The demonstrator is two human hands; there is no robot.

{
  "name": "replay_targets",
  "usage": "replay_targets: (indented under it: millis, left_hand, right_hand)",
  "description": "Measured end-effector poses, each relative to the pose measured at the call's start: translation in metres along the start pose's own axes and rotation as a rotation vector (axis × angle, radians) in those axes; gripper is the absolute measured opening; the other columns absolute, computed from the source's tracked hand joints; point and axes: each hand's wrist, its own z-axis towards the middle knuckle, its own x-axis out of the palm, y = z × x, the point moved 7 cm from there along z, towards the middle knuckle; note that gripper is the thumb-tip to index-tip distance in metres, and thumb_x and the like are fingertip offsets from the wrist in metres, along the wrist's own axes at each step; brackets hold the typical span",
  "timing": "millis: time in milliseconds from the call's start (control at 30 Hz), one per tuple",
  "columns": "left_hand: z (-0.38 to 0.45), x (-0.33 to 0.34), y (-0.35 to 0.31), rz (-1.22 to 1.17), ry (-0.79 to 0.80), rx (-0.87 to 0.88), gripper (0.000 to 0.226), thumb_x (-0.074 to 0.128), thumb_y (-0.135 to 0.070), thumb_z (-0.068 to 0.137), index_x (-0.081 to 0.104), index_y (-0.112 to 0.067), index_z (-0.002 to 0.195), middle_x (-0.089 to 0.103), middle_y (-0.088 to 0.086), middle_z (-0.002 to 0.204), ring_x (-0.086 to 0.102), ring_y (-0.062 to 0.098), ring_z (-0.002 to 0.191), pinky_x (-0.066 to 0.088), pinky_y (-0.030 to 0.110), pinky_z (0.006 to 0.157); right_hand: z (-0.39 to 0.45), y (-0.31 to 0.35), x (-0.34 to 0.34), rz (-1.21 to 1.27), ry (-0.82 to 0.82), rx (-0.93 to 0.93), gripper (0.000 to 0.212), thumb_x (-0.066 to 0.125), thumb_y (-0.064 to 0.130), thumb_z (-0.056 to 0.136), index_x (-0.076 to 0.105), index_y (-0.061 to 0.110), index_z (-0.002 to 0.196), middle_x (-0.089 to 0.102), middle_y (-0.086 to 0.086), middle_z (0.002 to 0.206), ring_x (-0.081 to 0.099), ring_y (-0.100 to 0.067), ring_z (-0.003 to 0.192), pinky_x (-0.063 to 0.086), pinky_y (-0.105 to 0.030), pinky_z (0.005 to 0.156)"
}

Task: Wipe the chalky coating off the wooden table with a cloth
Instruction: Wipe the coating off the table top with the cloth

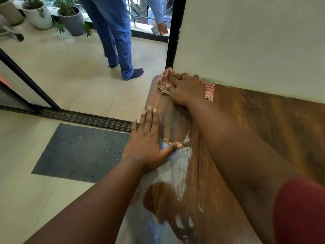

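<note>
A dark wooden table point(255, 124) runs along a pale wall. Chalky white-grey coating point(154, 192) covers its near left part, with smeared streaks and one bare oval patch. My right hand point(186, 89) presses a red-and-white checked cloth point(209, 91) flat on the table's far corner, against the wall. The cloth's edges stick out on both sides of the hand. My left hand point(149, 141) lies flat with fingers spread on the table's left edge, thumb on the coating, holding nothing.
The pale wall point(246, 41) borders the table's far side, with a black door frame point(173, 32) at the corner. A person in blue trousers point(119, 41) stands on the tiled floor beyond. Potted plants point(70, 16) stand far left; a dark mat point(82, 152) lies by the sliding-door track.
</note>
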Motion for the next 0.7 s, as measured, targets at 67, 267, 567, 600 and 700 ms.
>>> replay_targets:
  millis: [67,267,567,600,700]
  left_hand:
    - [0.0,-0.001,0.0,-0.01,-0.003,0.009,0.113,0.007,-0.094,0.07,-0.028,-0.017,0.145,-0.031,0.002,0.155,-0.03,0.013,0.14,-0.009,0.044,0.118]
    - [-0.001,-0.002,0.0,-0.034,-0.032,0.027,0.11,0.009,-0.093,0.072,-0.028,-0.018,0.145,-0.027,0.002,0.156,-0.027,0.012,0.141,-0.01,0.042,0.117]
    - [-0.001,-0.004,-0.005,-0.024,-0.029,0.036,0.118,0.013,-0.093,0.07,-0.016,-0.012,0.15,-0.016,0.01,0.159,-0.017,0.018,0.145,-0.004,0.046,0.119]
    - [-0.001,-0.005,-0.007,-0.016,-0.004,0.04,0.124,0.014,-0.096,0.065,-0.017,-0.011,0.149,-0.019,0.01,0.158,-0.019,0.018,0.145,-0.004,0.046,0.119]
    - [-0.011,-0.016,-0.012,-0.07,0.06,0.072,0.129,0.023,-0.096,0.061,-0.023,-0.011,0.147,-0.026,0.008,0.156,-0.024,0.018,0.143,-0.008,0.044,0.118]
  right_hand:
    - [-0.002,-0.028,-0.009,0.003,-0.022,-0.001,0.05,0.029,0.049,0.093,0.035,0.045,0.142,0.036,-0.003,0.145,0.03,-0.039,0.125,0.029,-0.05,0.1]
    - [-0.01,-0.077,-0.012,-0.017,-0.033,0.178,0.053,0.026,0.049,0.091,0.034,0.041,0.142,0.035,-0.004,0.144,0.03,-0.04,0.124,0.03,-0.055,0.1]
    - [-0.093,0.041,0.024,0.042,0.108,-0.161,0.05,0.022,0.052,0.095,0.018,0.051,0.145,0.015,0.012,0.158,0.014,-0.037,0.136,0.011,-0.06,0.103]
    - [-0.112,0.036,0.025,0.004,0.116,-0.183,0.049,0.021,0.052,0.095,0.017,0.052,0.144,0.015,0.013,0.157,0.016,-0.033,0.135,0.013,-0.059,0.101]
    - [-0.163,-0.008,0.024,-0.057,0.196,-0.186,0.048,0.018,0.052,0.098,0.015,0.05,0.146,0.009,0.013,0.159,0.013,-0.027,0.141,0.015,-0.061,0.106]
